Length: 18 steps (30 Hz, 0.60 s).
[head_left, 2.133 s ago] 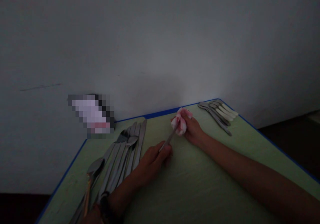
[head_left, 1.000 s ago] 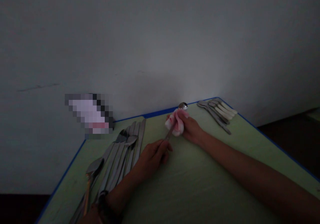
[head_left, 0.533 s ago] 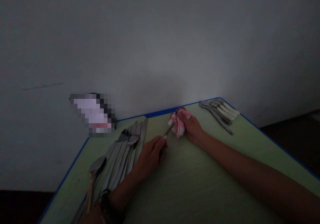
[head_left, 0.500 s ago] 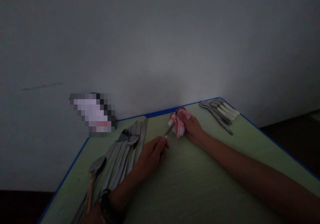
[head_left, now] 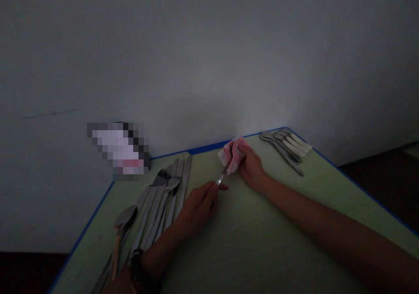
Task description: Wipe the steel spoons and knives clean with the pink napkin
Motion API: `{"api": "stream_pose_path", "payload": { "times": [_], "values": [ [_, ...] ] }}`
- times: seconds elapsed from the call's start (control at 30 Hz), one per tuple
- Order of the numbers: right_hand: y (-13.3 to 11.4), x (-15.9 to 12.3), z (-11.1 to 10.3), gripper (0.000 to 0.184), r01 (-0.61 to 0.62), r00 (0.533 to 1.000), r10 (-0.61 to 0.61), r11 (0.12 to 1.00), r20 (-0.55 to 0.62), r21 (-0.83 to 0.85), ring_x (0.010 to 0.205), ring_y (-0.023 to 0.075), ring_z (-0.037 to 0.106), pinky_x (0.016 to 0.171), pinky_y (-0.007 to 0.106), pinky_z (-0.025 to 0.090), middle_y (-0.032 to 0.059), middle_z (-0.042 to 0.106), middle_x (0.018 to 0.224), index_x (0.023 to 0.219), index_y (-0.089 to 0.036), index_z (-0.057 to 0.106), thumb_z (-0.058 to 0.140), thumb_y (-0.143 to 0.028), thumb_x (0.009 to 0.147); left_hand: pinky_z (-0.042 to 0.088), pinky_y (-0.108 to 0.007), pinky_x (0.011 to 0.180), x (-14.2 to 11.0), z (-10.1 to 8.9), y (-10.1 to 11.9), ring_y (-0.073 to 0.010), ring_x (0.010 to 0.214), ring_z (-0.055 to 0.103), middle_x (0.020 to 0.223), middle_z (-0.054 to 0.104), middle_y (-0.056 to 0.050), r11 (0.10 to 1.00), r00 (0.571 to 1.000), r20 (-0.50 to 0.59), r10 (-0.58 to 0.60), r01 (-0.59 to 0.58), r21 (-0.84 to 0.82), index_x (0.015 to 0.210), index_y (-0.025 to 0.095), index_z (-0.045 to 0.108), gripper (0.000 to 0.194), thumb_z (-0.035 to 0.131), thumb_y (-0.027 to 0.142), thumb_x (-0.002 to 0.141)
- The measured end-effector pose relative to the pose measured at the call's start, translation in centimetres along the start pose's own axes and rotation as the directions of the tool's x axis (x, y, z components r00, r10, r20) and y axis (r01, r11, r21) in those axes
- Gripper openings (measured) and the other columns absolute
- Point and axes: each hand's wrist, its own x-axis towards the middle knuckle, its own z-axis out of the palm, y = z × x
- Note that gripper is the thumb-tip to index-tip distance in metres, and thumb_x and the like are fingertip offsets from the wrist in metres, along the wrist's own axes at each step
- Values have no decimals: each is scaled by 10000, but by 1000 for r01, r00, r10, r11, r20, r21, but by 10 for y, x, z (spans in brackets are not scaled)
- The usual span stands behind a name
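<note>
Near the middle of the table, my left hand (head_left: 199,202) is closed around the handle of a slim metal piece of cutlery (head_left: 220,179). Its far end disappears into a pink and white cloth (head_left: 234,152), so its kind is hidden. My right hand (head_left: 251,165) grips that cloth, folded around the end of the cutlery. Beside my left forearm lie several knives (head_left: 149,215) in a row, with a spoon (head_left: 173,183) among them. A larger spoon (head_left: 126,217) with a copper-coloured handle rests left of these.
Spoons (head_left: 281,152) and several white-handled pieces of cutlery (head_left: 296,144) lie at the table's far right corner. A blurred-out object (head_left: 118,150) leans against the wall (head_left: 209,58) at the back left. The green table (head_left: 262,241) has a blue edge.
My right hand has shifted the cloth, which now lies more spread and folded over the cutlery's end. More of the cutlery's bright handle shows by my left fingers.
</note>
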Motion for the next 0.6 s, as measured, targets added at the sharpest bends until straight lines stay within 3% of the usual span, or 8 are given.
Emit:
{"api": "stream_pose_path", "payload": {
  "times": [0.17, 0.37, 0.6],
  "values": [
    [8, 2, -6, 159, -70, 995, 68, 997, -76, -35, 684, 119, 564, 705, 261, 465, -16, 632, 755, 782, -192, 615, 666, -284, 664, 308, -201, 453, 0, 0, -1, -95, 444, 402, 499, 409, 70, 999, 1000, 2, 9, -9, 40, 977, 152, 617, 388, 335, 414, 935],
    [5, -1, -5, 214, -146, 988, 145, 989, -48, -11, 630, 121, 580, 627, 260, 480, -18, 643, 718, 827, -192, 610, 693, -247, 638, 306, -209, 458, 0, 1, -1, -101, 426, 395, 470, 404, 74, 998, 1000, 8, -4, 4, 58, 960, 144, 620, 398, 335, 420, 929],
    [5, 1, -6, 153, -133, 991, 133, 991, -1, 19, 586, 112, 562, 568, 230, 474, -20, 630, 673, 765, -198, 599, 604, -137, 625, 300, -201, 469, 1, 1, -5, -95, 463, 384, 517, 396, 74, 1000, 1000, -4, 1, -1, 3, 954, 155, 610, 378, 341, 420, 927]
  ]
}}
